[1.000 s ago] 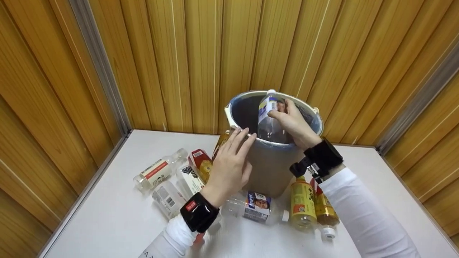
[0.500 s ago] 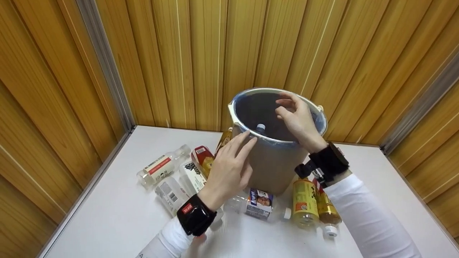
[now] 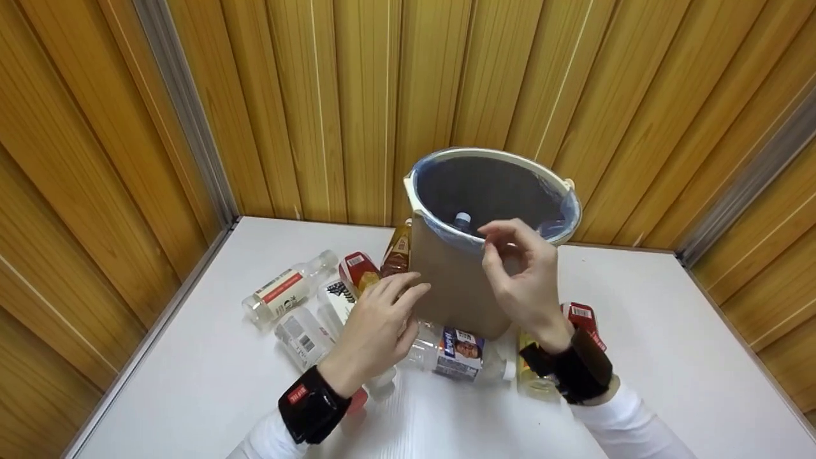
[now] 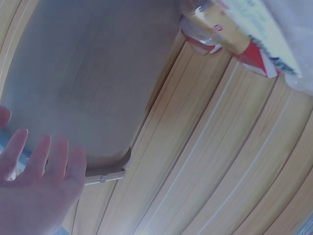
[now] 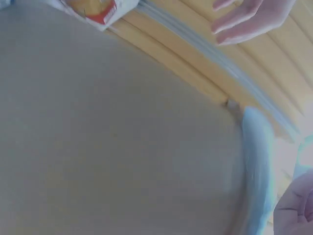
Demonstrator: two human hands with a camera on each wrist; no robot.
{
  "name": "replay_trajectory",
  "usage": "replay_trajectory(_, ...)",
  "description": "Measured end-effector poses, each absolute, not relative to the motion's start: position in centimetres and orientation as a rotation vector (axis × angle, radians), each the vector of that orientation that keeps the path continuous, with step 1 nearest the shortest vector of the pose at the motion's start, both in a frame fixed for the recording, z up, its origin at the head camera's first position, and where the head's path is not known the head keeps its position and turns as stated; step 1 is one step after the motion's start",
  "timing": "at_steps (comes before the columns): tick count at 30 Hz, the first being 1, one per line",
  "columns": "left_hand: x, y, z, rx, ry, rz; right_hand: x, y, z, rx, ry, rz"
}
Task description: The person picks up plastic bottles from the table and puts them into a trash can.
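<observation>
Right hand [image 3: 532, 287] and left hand [image 3: 376, 322] come down from the bin's [image 3: 446, 290] mouth

Since half a second ago, the right hand has come out from over the opening to the near rim, and the left has sunk from that rim to lower along the near left side. Neither grips anything: the right has finger and thumb curled towards each other round bare air, while the left's fingers are loosely bent. I can't tell whether either one touches the bin. Inside it, against the blue liner [image 3: 454, 236], a bottle with a pale cap [image 3: 463, 218] shows just its top by the near left rim.

More bottles lie on the white table [image 3: 191, 395]. A clear bottle with a face on its label [image 3: 462, 354] is at the bin's near foot. Left of the bin are a dark amber bottle [image 3: 398, 250], a red-labelled bottle [image 3: 359, 266] and, farthest left, a clear bottle with a red band [image 3: 284, 293]. To the right, a yellow-labelled bottle [image 3: 535, 386] is partly hidden by the right wrist.
</observation>
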State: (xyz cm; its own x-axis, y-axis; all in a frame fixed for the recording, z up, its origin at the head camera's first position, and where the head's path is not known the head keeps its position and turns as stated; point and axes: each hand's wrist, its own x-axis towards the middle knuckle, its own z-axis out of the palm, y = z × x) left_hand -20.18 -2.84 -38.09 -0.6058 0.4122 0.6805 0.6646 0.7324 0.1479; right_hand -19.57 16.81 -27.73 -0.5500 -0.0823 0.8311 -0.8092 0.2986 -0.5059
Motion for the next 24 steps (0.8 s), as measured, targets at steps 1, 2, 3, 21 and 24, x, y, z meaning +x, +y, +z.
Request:
replay_trajectory(1, -20.1, -3.0, -38.4, -0.812, -2.306, -0.513, -19.3, 16.7, -28.3, 0.819, -1.856, 1.29)
replay_trajectory(2, -20.0, -3.2, -38.8, -0.813, -2.317, -0.509, -19.0, 16.7, -28.9, 0.834, -1.863, 1.278)
replay_trajectory(3, -19.9, -3.3, -39.1, -0.813, -2.33, -0.504, -18.9, 16.8, -29.6, 0.846, -1.874, 1.264)
replay_trajectory(21, -18.2, -6.3, -43.1, -0.767, -2.551, -0.493, -20.5, 17.3, -41.1, 0.831, -2.411, 0.701)
replay_trajectory(24, -18.0, -6.4, -43.2, -0.763, -2.543, -0.5, -20.5, 17.0, -42.0, 0.86, -2.473, 0.584)
